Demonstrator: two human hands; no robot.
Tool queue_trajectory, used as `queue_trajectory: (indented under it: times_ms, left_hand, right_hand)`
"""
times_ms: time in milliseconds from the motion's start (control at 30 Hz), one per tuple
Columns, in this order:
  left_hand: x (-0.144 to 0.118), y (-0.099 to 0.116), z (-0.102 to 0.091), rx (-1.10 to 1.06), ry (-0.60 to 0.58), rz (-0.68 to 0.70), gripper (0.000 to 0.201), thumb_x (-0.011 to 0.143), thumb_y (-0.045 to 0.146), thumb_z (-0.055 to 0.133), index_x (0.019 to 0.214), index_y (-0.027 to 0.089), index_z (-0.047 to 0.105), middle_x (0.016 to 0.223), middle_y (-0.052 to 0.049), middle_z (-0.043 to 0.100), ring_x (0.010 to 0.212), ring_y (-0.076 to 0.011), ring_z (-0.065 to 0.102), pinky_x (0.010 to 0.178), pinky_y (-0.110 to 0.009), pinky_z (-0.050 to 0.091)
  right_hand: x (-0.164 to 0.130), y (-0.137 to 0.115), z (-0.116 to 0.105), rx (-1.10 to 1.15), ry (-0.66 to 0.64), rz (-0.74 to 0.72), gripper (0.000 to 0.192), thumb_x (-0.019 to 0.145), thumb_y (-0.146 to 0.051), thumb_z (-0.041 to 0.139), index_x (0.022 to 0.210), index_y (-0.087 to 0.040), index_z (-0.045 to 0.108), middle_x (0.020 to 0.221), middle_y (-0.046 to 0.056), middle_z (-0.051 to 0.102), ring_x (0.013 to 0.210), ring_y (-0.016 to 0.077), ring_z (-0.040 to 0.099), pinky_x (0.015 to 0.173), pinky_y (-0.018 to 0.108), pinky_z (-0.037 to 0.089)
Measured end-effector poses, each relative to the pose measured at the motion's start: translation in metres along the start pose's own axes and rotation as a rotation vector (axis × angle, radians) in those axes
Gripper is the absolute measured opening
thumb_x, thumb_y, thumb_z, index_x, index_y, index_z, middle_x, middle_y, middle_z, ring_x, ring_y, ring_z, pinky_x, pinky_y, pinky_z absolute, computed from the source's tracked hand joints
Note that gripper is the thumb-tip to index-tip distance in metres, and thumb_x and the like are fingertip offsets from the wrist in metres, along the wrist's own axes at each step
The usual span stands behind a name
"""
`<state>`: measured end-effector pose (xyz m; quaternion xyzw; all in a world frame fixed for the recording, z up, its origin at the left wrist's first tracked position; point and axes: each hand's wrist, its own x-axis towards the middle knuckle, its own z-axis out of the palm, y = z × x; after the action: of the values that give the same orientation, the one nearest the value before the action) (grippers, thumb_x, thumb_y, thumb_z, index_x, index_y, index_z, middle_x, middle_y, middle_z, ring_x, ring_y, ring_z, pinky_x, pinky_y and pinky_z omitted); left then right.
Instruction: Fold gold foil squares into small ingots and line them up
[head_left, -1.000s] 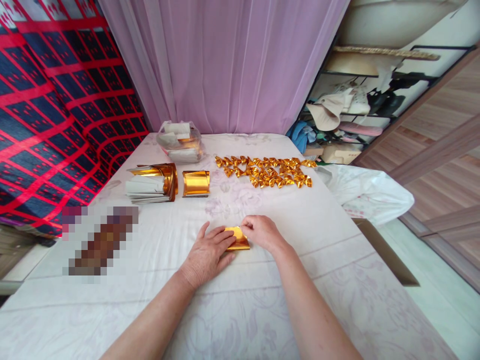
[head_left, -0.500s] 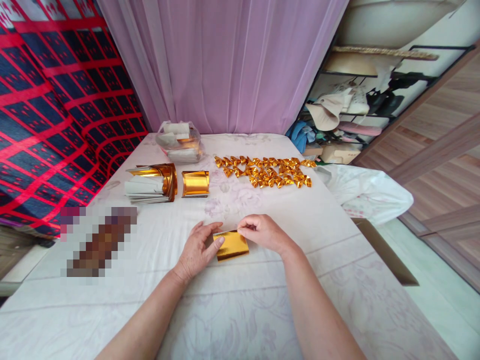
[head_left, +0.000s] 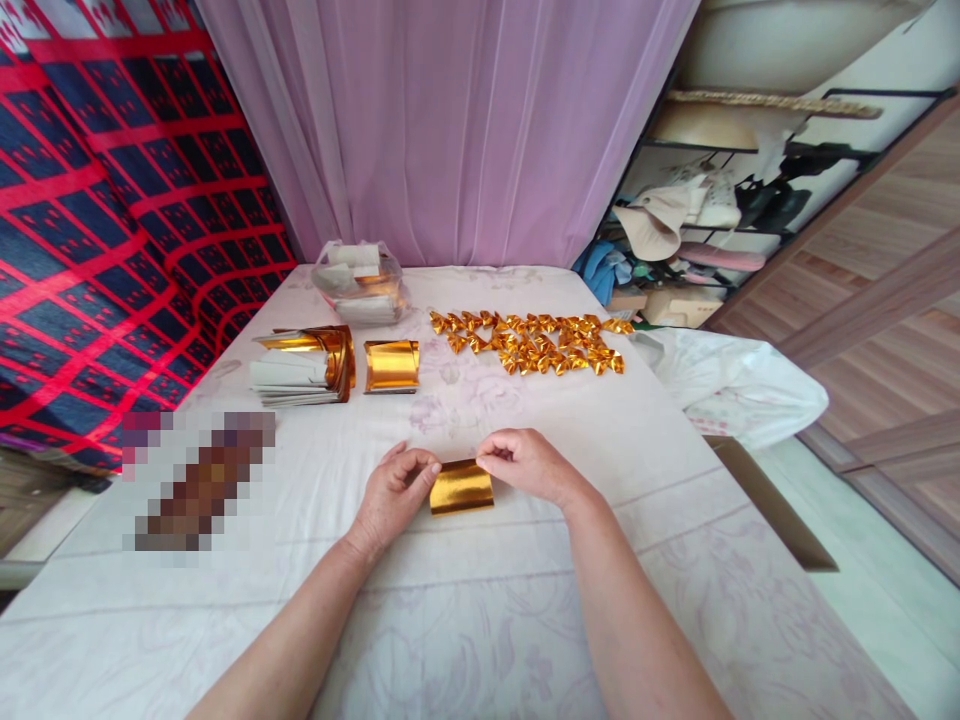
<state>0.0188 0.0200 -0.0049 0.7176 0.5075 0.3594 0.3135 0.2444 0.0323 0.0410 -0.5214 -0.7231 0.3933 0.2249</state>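
Observation:
A sheet of gold foil paper [head_left: 461, 489] lies before me on the table, slightly curved, its shiny side up. My left hand [head_left: 397, 490] pinches its far left corner between thumb and fingers. At the far right corner, my right hand [head_left: 529, 465] pinches the same edge. Beyond my hands, a small pile of gold foil sheets [head_left: 391, 367] sits beside a thicker, bent stack of foil paper [head_left: 300, 368] with pale backs. Several folded gold foil pieces [head_left: 559, 345] lie in rows toward the back right.
A clear plastic bag [head_left: 360, 285] of more paper stands at the back left of the cloth-covered table [head_left: 465, 620]. Off the right edge are a white plastic bag [head_left: 742, 385] and a cardboard box [head_left: 772, 500]. A pixelated patch covers something at the left.
My left thumb has drawn back from the sheet's face to its far left corner, where the fingers now pinch. The sheet has turned a little and shifted slightly left; my right hand has barely moved.

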Motion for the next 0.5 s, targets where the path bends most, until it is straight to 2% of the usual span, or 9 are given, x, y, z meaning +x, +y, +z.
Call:
queue_trajectory:
  times_ms: [500]
  left_hand:
    - [0.0,-0.0008,0.0002,0.028,-0.001,0.006,0.028,0.088,0.043,0.048,0.076,0.022,0.061,0.069,0.005,0.066,0.066,-0.0129,0.061,0.111,-0.048,0.032]
  right_hand:
    - [0.0006,-0.0007,0.0013,-0.02,0.007,-0.003,0.017,0.08,-0.027,0.056,0.079,-0.019,0.071,0.072,-0.001,0.069,0.067,0.0122,0.061,0.06,0.02,0.041]
